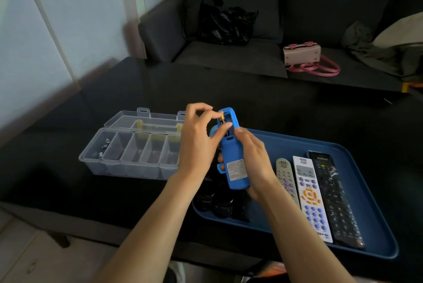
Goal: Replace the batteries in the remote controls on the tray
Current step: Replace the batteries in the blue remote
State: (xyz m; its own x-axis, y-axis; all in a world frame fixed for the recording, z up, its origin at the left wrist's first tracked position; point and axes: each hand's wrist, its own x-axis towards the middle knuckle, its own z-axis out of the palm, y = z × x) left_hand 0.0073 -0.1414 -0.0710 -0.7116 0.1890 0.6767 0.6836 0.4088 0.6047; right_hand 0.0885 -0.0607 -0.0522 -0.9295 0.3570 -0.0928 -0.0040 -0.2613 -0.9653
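On the dark worktop [229, 90], furthest left, sits a clear plastic compartment box [128, 157] with its lid open. Next comes the left hand [201, 138], fingers curled, pinching a gold-tipped battery [222, 119] in the open back compartment of a blue silicone-sleeved remote control [231, 152]. The right hand [254, 161] grips that remote from below, holding it tilted above the near-left part of a blue rectangular plastic tray [357, 168]. On the tray, further right, three remotes lie side by side: a grey one with purple buttons [286, 179], a white one with orange and blue buttons [311, 198], and a black one in plastic wrap [334, 198].
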